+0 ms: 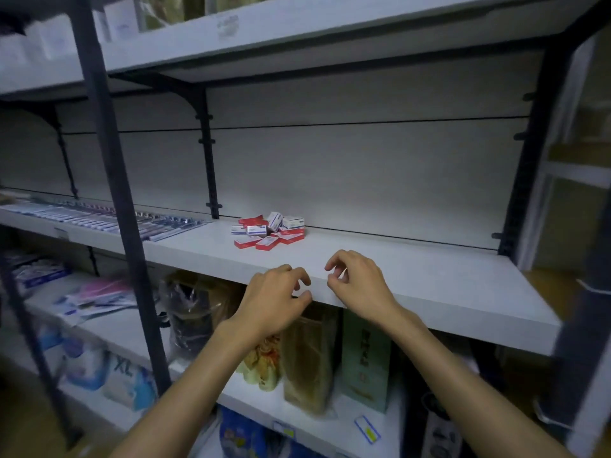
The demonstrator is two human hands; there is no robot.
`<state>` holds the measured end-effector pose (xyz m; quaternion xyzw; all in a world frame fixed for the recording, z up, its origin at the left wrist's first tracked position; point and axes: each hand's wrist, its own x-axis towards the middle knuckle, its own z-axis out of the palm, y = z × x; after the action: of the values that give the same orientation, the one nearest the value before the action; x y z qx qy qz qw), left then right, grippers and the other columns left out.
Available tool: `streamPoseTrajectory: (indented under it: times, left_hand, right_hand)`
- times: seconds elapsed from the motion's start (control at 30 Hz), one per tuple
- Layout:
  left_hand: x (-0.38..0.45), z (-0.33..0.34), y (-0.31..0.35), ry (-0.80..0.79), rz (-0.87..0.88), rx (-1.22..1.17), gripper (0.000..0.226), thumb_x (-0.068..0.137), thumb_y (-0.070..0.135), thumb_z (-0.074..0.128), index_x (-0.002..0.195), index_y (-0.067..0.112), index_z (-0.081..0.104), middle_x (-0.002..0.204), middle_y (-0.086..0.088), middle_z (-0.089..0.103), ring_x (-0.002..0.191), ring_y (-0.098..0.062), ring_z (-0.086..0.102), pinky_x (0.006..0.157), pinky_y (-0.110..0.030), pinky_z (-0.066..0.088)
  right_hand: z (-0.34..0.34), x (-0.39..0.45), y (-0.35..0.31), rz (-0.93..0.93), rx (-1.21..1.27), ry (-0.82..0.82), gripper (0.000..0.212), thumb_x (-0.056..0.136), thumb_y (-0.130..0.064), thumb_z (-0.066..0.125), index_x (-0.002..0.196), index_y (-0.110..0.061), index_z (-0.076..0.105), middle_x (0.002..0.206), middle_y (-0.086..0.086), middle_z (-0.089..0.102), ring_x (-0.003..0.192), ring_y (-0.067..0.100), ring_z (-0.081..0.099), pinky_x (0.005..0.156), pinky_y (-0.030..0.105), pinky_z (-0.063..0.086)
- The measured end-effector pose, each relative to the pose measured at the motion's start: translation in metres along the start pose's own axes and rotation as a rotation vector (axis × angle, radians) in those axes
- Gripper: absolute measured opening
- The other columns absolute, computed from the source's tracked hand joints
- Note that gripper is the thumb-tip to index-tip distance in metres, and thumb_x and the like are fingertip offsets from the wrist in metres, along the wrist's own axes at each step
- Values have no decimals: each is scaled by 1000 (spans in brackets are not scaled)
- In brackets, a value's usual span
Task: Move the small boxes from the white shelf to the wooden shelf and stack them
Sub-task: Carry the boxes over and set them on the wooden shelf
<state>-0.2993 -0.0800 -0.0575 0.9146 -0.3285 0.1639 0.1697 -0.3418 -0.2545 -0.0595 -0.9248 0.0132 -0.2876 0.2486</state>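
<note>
A loose pile of several small boxes [268, 231], some red and some white with blue print, lies at the back middle of the white shelf [413, 276]. My left hand [276, 297] hovers at the shelf's front edge, fingers loosely curled, holding nothing. My right hand [355, 280] is beside it over the shelf's front part, fingers also loosely curled and empty. Both hands are a short way in front of the pile and do not touch it. No wooden shelf shows clearly in this view.
Rows of flat packets [99, 216] fill the left part of the same shelf behind a dark upright post [122, 206]. Bags and cartons [310, 355] stand on the lower shelf. An upper shelf board [297, 31] hangs overhead.
</note>
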Motion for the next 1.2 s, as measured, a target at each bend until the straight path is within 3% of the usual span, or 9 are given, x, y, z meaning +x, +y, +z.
streamPoseTrajectory:
  times: [0.17,0.43,0.63,0.83,1.0,1.1,1.2]
  left_hand:
    - [33,-3,-66,-12,14,-34,27,95,44,52,117,32,63,110,10,63,93,-8,59,84,-30,53]
    - [70,-2,-152,110,-63,-84,20,93,40,57,108,31,65,109,10,62,92,-7,56,88,-35,52]
    - [109,0,-204,182,-214,-77,33,88,47,62,114,26,63,115,2,60,100,-14,57,86,-35,51]
    - [154,18,-228,-77,-198,-18,77,79,78,54,132,23,54,128,-2,56,113,-21,55,89,-38,50]
    - [167,16,-258,-170,-18,13,46,98,51,44,137,29,52,133,-4,52,119,-23,50,96,-40,47]
    - [165,8,-282,-236,-21,-40,46,96,33,41,142,30,46,134,-3,48,125,-23,43,101,-41,41]
    - [165,3,-295,-260,-34,-103,52,91,47,48,142,35,45,132,-2,46,126,-22,41,101,-41,41]
  right_hand:
    - [41,47,-22,12,-48,-16,13,91,-26,60,104,-28,62,100,-8,60,86,8,57,80,26,52]
    - [74,89,-32,58,-137,-96,31,91,-30,59,122,-29,55,120,-5,51,96,8,52,88,28,48]
    - [95,111,-32,88,-194,-132,38,91,-32,60,128,-28,54,126,-4,49,114,12,51,97,31,47]
    - [111,134,-46,104,-271,-209,46,94,-23,55,139,-24,49,146,-2,46,131,18,43,107,37,41]
    - [127,155,-60,123,-266,-234,54,94,-9,47,145,-25,42,151,1,46,134,22,41,109,37,39]
    - [137,165,-64,147,-276,-299,53,95,-8,44,146,-25,41,149,5,48,131,25,44,107,39,41]
    - [145,170,-67,155,-352,-347,50,99,-13,43,147,-24,42,149,4,48,132,26,45,109,45,41]
